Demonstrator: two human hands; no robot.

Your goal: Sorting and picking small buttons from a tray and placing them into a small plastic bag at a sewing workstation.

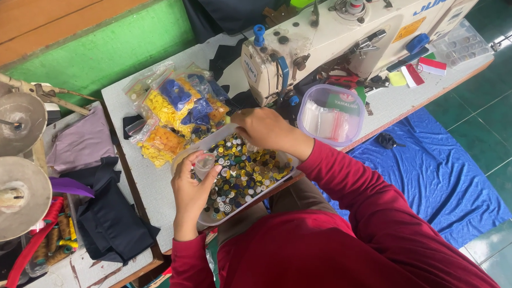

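the big cream sewing machine (343, 33) sits at the back of the pale table (150, 187). it looks hard, heavy and smooth, with metal bits on top. on the floor lies a blue cloth (439, 177), soft and wrinkly. dark cloth (108, 217) is piled to one side, floppy and folded, near two round metal discs (14, 195).

next come the clear bags of buttons (175, 110), yellow, orange and blue inside. the bags look thin and crinkly. beside the machine is a clear plastic tub (330, 114) with a purple rim and little zip bags in it.

in front of the person is a pale tray of mixed buttons (245, 173). the buttons are tiny, round, hard and shiny, in many colours. they are very light and would slip and roll, so i think each one is best pinched at its edges with two fingertips, or scooped.

the left hand (192, 191) is curled around a small clear bag (204, 164) at the near end of the tray, keeping it up over the buttons. the bag looks soft and thin, easy to squash, so holding it at its top edge seems best. the right hand (264, 129) reaches over the far end of the tray with fingers bent down. i cannot tell if it has a button pinched.
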